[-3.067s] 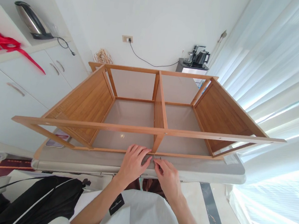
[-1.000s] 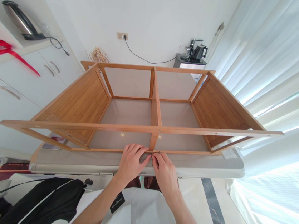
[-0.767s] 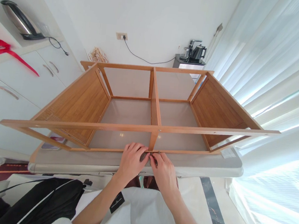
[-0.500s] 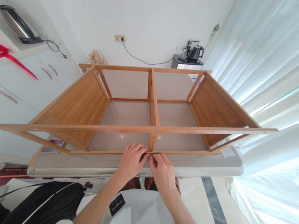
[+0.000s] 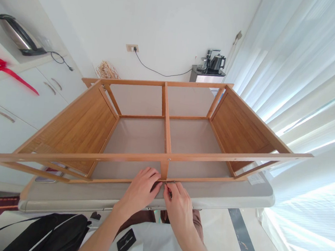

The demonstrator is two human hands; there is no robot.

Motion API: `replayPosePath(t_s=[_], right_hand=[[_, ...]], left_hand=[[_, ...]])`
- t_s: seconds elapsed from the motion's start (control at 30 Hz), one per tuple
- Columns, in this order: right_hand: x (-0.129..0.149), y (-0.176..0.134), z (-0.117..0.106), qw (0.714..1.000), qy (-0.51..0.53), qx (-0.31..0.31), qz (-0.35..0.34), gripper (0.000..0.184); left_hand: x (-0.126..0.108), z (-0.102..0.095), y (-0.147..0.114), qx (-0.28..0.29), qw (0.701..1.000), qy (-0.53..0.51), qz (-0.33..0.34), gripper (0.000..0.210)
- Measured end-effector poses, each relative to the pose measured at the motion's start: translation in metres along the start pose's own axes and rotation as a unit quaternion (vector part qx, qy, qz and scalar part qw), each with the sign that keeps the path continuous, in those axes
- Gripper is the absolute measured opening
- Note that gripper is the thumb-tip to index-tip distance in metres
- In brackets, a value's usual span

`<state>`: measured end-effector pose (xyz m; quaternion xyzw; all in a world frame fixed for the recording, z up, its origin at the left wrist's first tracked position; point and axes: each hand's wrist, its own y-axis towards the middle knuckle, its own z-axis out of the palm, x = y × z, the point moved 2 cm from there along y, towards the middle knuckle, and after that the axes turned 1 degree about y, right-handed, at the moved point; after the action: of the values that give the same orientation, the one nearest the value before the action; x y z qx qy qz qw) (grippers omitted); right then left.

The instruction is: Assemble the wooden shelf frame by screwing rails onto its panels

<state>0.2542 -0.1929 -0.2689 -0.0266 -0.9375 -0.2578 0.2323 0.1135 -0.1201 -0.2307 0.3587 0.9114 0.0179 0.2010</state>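
A wooden frame with two panelled ends and open sides stands on a light-grey table. My left hand is closed on the near lower rail, just left of the foot of the middle post. Right of that post, my right hand pinches a thin, dark metal hex key against the outer side of the rail. The fingers hide most of the key and the spot it meets. A bolt head shows on the upper rail above.
White cabinets with a kettle and red ribbon stand at left. A small black-topped stand bears a dark kettle at the back wall. Sheer curtains hang at right. A black bag lies at lower left.
The view has tilted up slightly, so the frame and both hands sit lower in the picture. My hands stay at the foot of the middle post, with my right fingers shifting a little.
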Motion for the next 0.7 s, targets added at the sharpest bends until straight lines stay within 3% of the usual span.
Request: replayPosePath(t_s=[0.23,0.43,0.7], right_hand=[[-0.001,0.0,-0.003,1.0,0.024,0.013,0.005,0.027],[-0.002,0.0,-0.003,0.998,0.057,0.009,-0.004,0.026],[-0.01,-0.008,0.005,0.997,0.077,0.011,-0.004,0.022]], left_hand=[[0.002,0.001,0.001,-0.004,0.999,-0.04,-0.011,0.016],[0.009,0.01,-0.004,0.01,0.996,-0.049,-0.069,0.018],[0.006,0.006,-0.004,-0.005,0.998,-0.014,-0.053,0.021]])
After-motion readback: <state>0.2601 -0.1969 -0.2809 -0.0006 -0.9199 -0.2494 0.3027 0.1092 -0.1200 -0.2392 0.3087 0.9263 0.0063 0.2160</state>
